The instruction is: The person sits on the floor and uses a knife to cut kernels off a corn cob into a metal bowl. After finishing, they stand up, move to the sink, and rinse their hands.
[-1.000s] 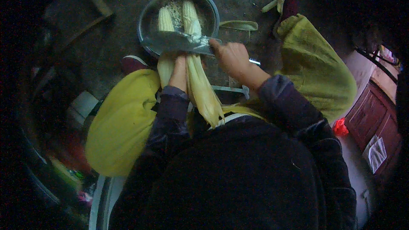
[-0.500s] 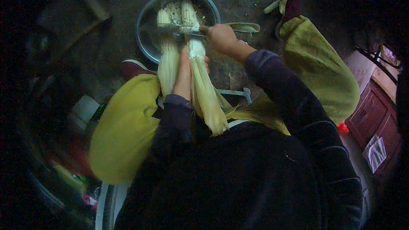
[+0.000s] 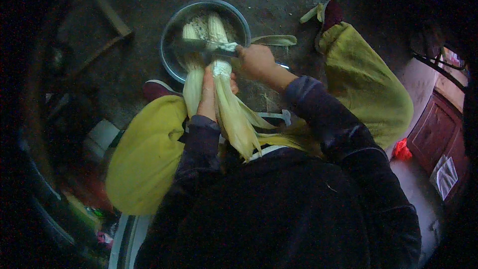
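- Two ears of corn show in the head view: the right ear (image 3: 217, 27) and the left ear (image 3: 189, 32), side by side, their upper ends over the basin (image 3: 234, 16).
- One knife (image 3: 199, 46) is in the right hand (image 3: 259, 63); its grip is closed round the handle, the blade lying crosswise over both ears.
- One left hand (image 3: 208, 92) lies between the ears, its grip wrapped round the lower part of the right ear; whether it also bears the left one cannot be told.
- Many loose kernels (image 3: 200, 26) lie in the one basin, too small to count.
- The blade hides the middle of the left ear, and the ears cover part of the basin.
- One loose husk (image 3: 275, 40) lies on the dark floor (image 3: 271, 10), just beside the basin's right edge.
- Two dark red shoes, left (image 3: 158, 89) and right (image 3: 332, 12), flank the basin; two yellow trouser legs bend below them.
- One wooden frame (image 3: 112, 15) stands upper left; one dark red panelled cabinet (image 3: 435, 129) is far right, near a crumpled red bag (image 3: 402, 149).
- The basin is round and looks metallic; the kernels sit in pale, beaded rows; the peeled husks (image 3: 234, 119) hang in long, papery, ribbed strips.
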The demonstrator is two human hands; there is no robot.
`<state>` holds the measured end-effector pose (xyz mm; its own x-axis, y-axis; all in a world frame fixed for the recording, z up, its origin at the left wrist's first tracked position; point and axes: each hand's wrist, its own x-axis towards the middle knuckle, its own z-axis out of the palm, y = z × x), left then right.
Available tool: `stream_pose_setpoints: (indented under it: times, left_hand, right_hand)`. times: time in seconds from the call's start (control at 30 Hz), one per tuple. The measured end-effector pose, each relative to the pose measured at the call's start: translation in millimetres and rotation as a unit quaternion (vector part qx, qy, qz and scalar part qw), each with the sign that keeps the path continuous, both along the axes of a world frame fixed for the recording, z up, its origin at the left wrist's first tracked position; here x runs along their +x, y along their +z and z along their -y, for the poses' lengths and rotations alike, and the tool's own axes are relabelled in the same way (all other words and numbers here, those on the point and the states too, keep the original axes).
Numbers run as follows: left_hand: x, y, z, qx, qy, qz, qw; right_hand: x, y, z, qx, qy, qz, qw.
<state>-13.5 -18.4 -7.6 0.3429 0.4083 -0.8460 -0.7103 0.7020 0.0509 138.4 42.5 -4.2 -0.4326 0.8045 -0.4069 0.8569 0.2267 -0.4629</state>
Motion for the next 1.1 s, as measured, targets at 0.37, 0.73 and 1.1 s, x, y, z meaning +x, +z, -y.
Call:
stream_pose_setpoints:
  times: [0.37, 0.73, 1.1]
  left_hand:
    - [7.5, 2.2, -1.0, -0.015, -0.013, -0.021, 1.0]
    - [17.2, 41.6, -4.0, -0.029, 0.045, -0.006, 0.999]
    - [-61.0, -33.6, 58.2, 0.095, 0.095, -0.143, 0.981]
  right_hand:
    - [15.9, -4.6, -2.7, 0.029, 0.01, -0.004, 1.0]
    - [15.3, -1.5, -23.6, -0.026, 0.006, 0.005, 1.0]
    - [34.8, 68.9, 84.6, 0.04, 0.03, -0.024, 0.998]
